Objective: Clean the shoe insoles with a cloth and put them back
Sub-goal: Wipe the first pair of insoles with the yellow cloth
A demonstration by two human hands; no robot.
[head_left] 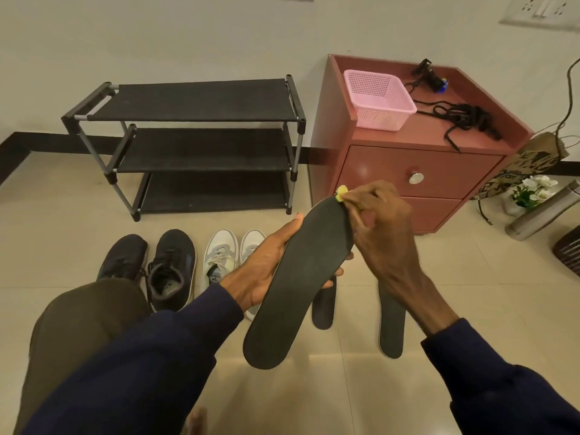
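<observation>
Insole (298,277) gripped by left hand (266,265), right hand (383,227) pinching yellow cloth (341,193) onto its far tip.

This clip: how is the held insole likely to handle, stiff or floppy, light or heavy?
The insole is probably stiff: held mid-length by the left hand, the free near end doesn't droop. Likely light, since it looks thin. Its matte face probably won't slip under the yellow cloth pinched by the right hand.

No text can be read. Dark print on the brown paper bag (527,166) and a small label on the tongue of the white shoe (219,260) are too blurred.
</observation>
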